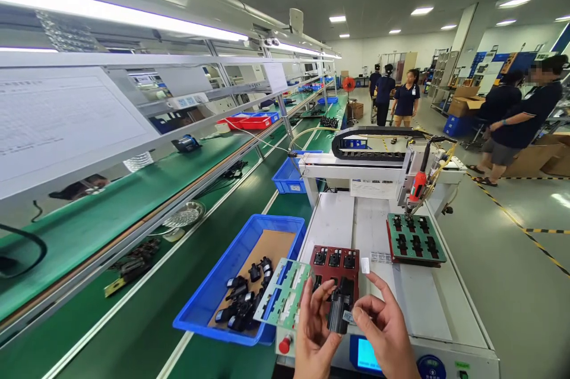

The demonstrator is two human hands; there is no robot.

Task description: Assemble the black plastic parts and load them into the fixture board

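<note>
My left hand is closed round a black cylindrical part that looks like a small pump or motor. At that part's side, my right hand pinches a small grey printed label between thumb and finger. A white label sits at the tip of its raised forefinger. Behind my hands lies a dark red fixture with black parts in its pockets, partly hidden. A pale green slotted plate leans between the fixture and a blue bin holding several similar black parts.
The white benchtop machine carries a red-bodied screwdriver head above a loaded green fixture. A red button and a lit screen are at its front. Another blue bin stands beyond. Several people are farther back.
</note>
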